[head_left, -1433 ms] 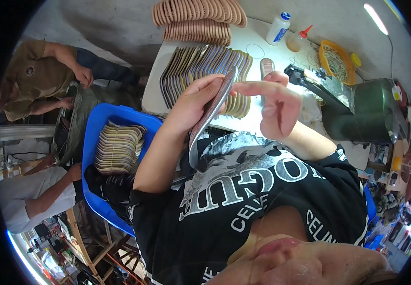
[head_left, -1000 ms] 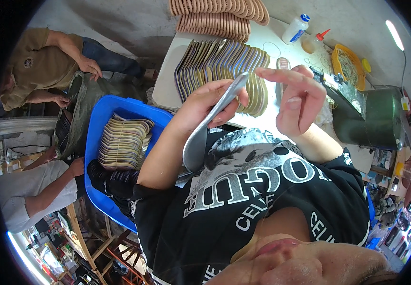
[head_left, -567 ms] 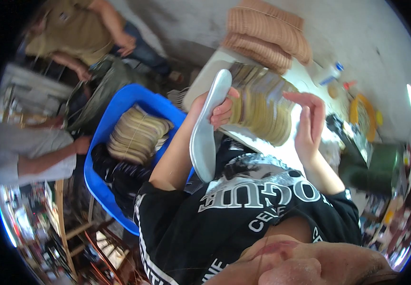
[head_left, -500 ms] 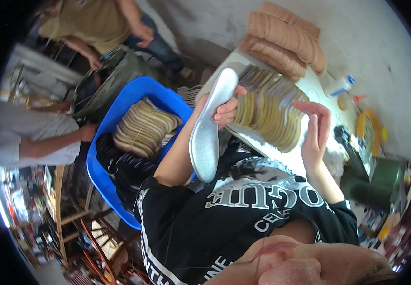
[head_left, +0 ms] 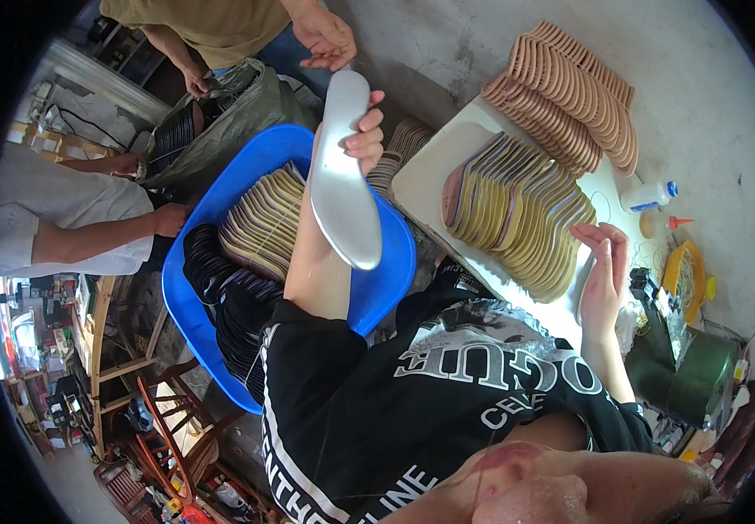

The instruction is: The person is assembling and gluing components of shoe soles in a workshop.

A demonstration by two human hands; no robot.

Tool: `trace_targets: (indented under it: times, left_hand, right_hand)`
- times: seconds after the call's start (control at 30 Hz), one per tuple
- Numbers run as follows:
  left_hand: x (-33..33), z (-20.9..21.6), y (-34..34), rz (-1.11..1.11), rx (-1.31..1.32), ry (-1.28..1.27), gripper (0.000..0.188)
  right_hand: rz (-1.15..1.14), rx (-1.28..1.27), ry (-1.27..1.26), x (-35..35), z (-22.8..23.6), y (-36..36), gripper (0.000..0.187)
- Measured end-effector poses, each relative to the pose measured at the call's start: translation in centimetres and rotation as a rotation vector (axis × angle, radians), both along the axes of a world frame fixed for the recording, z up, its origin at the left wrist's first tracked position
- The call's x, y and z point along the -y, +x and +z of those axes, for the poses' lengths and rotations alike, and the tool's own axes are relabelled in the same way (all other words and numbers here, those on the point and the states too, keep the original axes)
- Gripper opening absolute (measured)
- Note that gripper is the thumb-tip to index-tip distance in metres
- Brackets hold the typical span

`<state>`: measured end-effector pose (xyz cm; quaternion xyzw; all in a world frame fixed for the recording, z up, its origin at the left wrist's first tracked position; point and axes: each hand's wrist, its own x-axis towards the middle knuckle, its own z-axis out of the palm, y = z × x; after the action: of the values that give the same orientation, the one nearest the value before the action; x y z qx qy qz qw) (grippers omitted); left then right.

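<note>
Here, the left hand (head_left: pixel 366 138) grips a glossy, curved insole (head_left: pixel 343 196); the right hand (head_left: pixel 604 272) hangs half-spread.

Held insole (head_left: pixel 347 196) — smooth, glossy, metallic-looking | tub (head_left: pixel 391 266) — smooth plastic | matt cloth shirt (head_left: pixel 334 389)

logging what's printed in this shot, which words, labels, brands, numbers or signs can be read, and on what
I won't copy wording, only say where it stands:
Black shirt: large pale letters across the chest, smaller white lettering at the neckline and down one side; partly readable.
White bottle with blue markings: too small to read.
Silver insole in left hand: none visible.
</note>
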<state>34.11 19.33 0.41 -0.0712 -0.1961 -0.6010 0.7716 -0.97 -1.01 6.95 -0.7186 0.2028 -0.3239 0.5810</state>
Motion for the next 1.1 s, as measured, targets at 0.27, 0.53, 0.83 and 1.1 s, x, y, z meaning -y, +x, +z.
trace_targets:
  times: [0.27,0.53,0.83,1.1]
  left_hand:
    - [-0.3,-2.3,6.2,0.054,-0.036,0.031,0.041]
    - [-0.6,-2.3,8.0,0.431,0.037,0.24,0.031]
    - [2.9,-2.0,5.1,0.679,0.005,0.938,0.021]
    - [8.8,-2.0,5.2,0.736,0.15,0.987,0.019]
  right_hand:
    - [-0.041,-0.043,0.01,-0.2,0.3,-0.3,0.023]
    - [-0.049,-0.048,0.031,-0.4,0.3,-0.5,0.022]
    - [0.068,-0.142,0.096,-0.9,0.5,1.5,0.023]
    - [0.564,-0.029,0.028,-7.1,0.3,9.0,0.034]
